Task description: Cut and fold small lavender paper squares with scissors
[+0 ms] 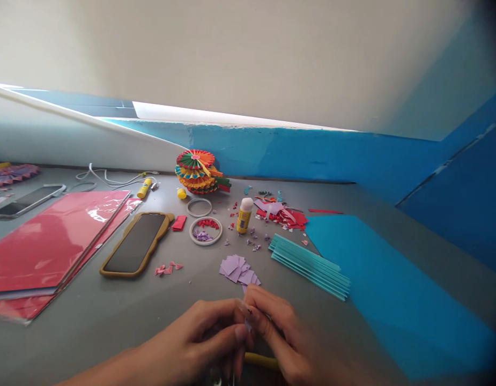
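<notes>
My left hand (203, 332) and my right hand (278, 327) meet at the bottom middle, with thumbs and fingertips pinched together. Between the fingertips a little of a small purple paper piece (248, 325) shows; the fingers hide most of it. Just beyond them lies a loose pile of purple paper squares (235, 268). A yellow curved edge (261, 360) shows under my right hand, and something shiny is partly visible below my left. Farther off, a glue stick (244, 217) stands upright beside a white ring (206, 231) holding small red and purple folded bits.
Left are a phone in a brown case (137, 244), pink folded bits (168, 268) and red paper packs (58, 236). Right lie pleated teal paper (310, 265) and a blue sheet (392, 284). Behind are paper scraps (286, 214) and stacked colourful paper rosettes (197, 171) against the wall.
</notes>
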### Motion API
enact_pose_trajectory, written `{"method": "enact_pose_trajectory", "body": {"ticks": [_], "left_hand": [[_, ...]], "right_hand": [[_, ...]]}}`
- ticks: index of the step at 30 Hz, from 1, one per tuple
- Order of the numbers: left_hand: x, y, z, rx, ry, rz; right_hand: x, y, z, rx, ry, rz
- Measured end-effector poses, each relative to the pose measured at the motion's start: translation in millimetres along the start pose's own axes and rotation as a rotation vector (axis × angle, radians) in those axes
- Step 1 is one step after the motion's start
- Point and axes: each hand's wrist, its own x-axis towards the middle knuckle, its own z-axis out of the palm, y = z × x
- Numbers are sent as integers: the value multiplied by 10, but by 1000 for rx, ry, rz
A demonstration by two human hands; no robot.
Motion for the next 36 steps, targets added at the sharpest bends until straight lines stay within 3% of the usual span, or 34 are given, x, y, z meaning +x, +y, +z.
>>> {"method": "enact_pose_trajectory", "body": {"ticks": [5, 10, 16, 23, 28, 31, 36], "left_hand": [[-31, 31, 19, 43, -15, -107], [-86, 125, 50, 141, 9, -109], [-107, 169, 59, 116, -6, -101], [-47, 117, -6, 94, -41, -76], [-31, 76, 43, 87, 64, -143], [-25, 47, 44, 105, 70, -160], [32, 3, -14, 41, 82, -48]], "right_hand": [[0, 12, -24, 9, -58, -51], [-23, 46, -44, -19, -188, -94], [-66, 35, -27, -155, -51, -140], [-4, 93, -68, -39, -23, -120], [-11, 198, 8, -79, 38, -177], [-5, 212, 24, -66, 50, -146], [14, 169, -60, 29, -20, -103]]}}
